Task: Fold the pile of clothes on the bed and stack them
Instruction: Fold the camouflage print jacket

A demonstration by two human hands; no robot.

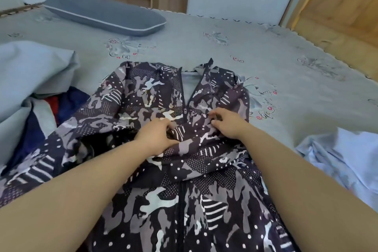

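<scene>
A dark camouflage-patterned zip jacket [155,96] lies front-up on the grey bed [286,71], collar away from me, its zipper partly open at the neck. My left hand [157,137] grips a bunched fold of the jacket near its middle, just left of the zipper. My right hand [227,122] pinches the fabric right of the zipper, fingers curled into the cloth. A pile of other clothes [47,108], with navy, red and grey pieces, lies at the left, partly under the jacket's sleeve.
A grey pillow [106,14] lies at the far left of the bed. A pale blue garment [343,161] is crumpled at the right. A grey-blue blanket [30,67] is heaped at the left. Wooden floor [347,16] shows beyond the bed's right edge.
</scene>
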